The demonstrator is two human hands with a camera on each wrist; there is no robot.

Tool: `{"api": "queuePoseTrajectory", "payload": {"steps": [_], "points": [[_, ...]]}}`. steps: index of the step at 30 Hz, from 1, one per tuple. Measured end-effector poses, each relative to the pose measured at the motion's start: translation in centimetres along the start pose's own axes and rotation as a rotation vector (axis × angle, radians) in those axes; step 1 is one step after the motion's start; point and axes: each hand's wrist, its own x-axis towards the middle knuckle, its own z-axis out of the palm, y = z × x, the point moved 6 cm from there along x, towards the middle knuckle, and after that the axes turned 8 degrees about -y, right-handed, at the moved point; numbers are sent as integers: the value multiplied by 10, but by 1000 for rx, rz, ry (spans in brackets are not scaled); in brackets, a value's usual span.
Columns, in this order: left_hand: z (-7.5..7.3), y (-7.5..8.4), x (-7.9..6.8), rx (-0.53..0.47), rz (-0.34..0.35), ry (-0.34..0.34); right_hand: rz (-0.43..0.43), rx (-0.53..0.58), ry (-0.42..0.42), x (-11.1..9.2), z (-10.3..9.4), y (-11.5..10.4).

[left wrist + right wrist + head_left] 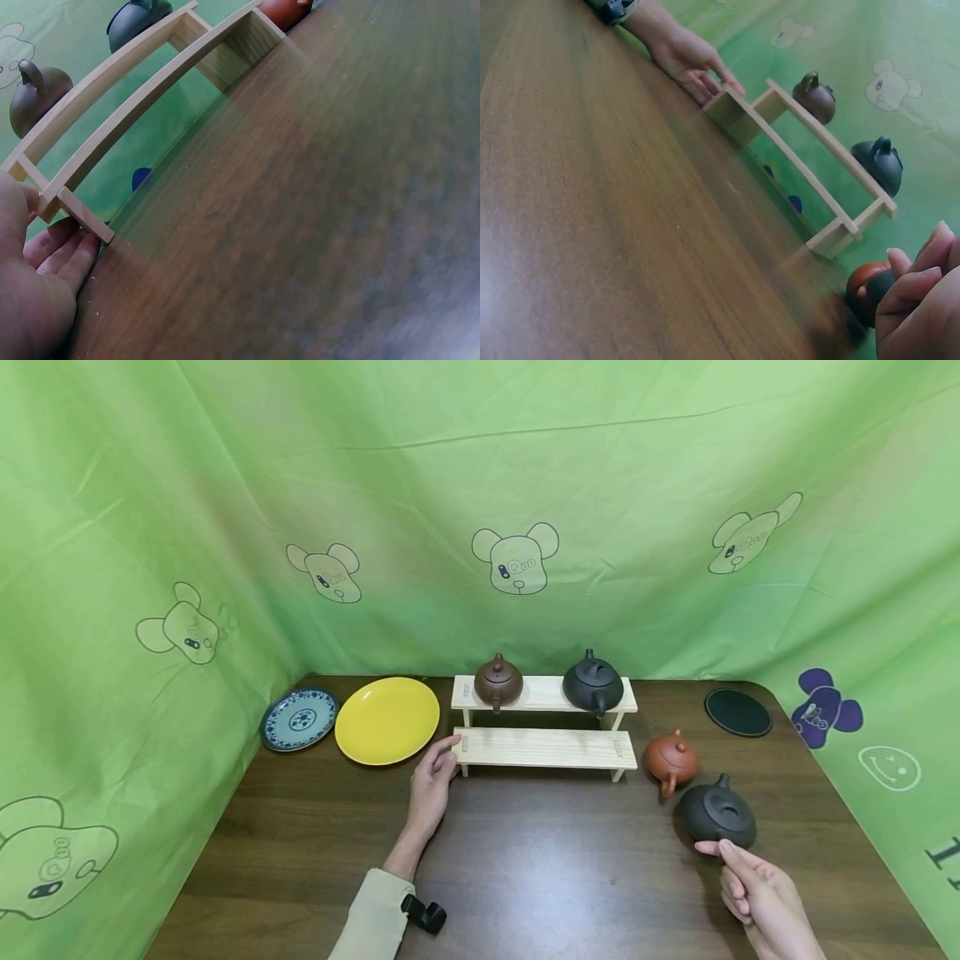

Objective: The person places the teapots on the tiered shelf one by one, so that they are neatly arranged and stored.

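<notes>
Catalogue, near side to far. Right hand (765,893): above the right part of the tabletop (540,868), thumb and forefinger nearly together, pinching the near side of a matt black teapot (720,814); other fingers curled inward. The pot was toward the table's right edge; whether its base touched the wood, I could not tell. Sleeve (375,910): pale, left arm, with a black wrist strap (423,914).

Left hand (429,789): at the left end of the stand's lower tier (543,749), fingers loosely extended, touching the corner and leg there, not clenched.

Orange-red teapot (672,760): on the tabletop, just beside the lower tier's right end, ungripped. Upper tier (542,692): along the table's far edge, bearing two pots, a brown teapot (498,681) toward its left end and a dark, blackish teapot (592,685) toward its right.

State of the work, in my judgement: about half way, two pots raised, two off the stand, one of those in the fingers.

Yellow plate (387,722) and blue-patterned plate (300,720): side by side, far left corner. Dark oval mat (738,713): far right corner. Green cloth (420,477): behind everything, printed with bear heads.
</notes>
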Motion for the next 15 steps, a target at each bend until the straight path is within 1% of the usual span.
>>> {"api": "queuePoseTrajectory", "payload": {"steps": [5, 15], "points": [[0, 1, -1, -13, -27, 4, -16, 10, -4, -4, 1, -7], [1, 1, -1, -13, -19, 4, -59, 11, -9, -10, 5, -21]]}}
